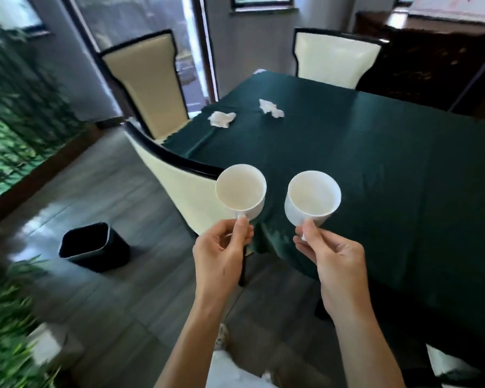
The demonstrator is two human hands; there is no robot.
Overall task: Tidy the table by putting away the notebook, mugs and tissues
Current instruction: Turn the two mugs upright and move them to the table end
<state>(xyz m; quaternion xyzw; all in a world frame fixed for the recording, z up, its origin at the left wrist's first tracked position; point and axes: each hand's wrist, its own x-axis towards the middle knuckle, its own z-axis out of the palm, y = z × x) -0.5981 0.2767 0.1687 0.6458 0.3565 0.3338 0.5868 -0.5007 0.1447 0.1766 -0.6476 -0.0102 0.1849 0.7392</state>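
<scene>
Head view: left hand (221, 247) grips left mug (240, 190) by its handle; right hand (331, 256) grips right mug (312, 197) likewise, both raised near the tabletop (375, 152) edge. Two tissues (221, 119) lie far side. No legible writing.

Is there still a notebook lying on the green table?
No, only two crumpled tissues lie on the green tablecloth; no notebook shows.
</scene>
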